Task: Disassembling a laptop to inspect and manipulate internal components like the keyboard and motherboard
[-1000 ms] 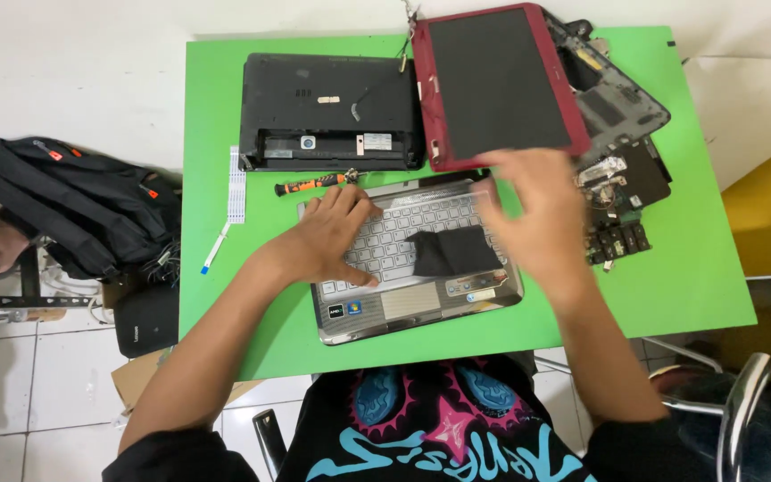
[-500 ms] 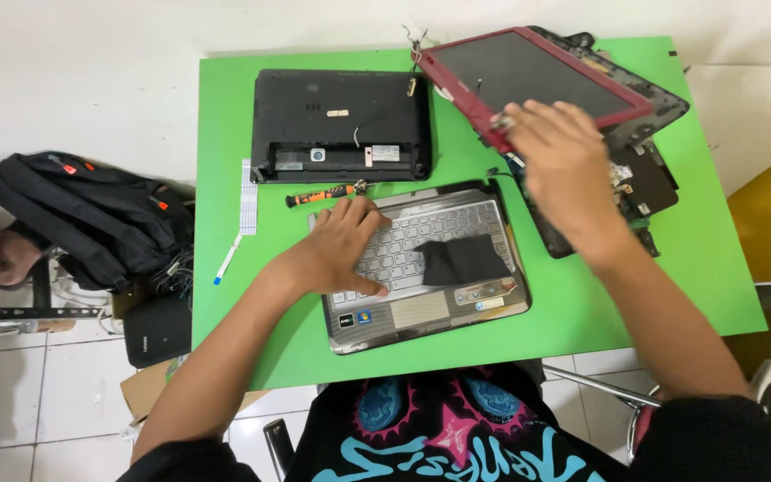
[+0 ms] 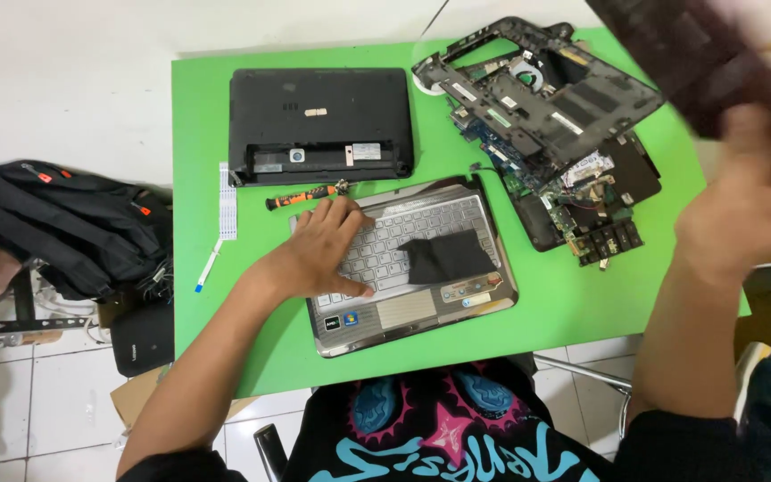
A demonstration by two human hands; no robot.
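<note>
Screen panel (image 3: 698, 62) in your right hand (image 3: 742, 214): stiff, light, fragile, so grip its edges. Left hand (image 3: 319, 254) lies flat on keyboard deck (image 3: 457, 295).

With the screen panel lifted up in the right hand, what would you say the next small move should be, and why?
Probably set the screen panel down on the bare green table by the near right edge. The right hand holds it in the air, blurred, while the left hand rests on the silver keyboard base; the far right of the table is crowded with the stripped chassis.
</note>
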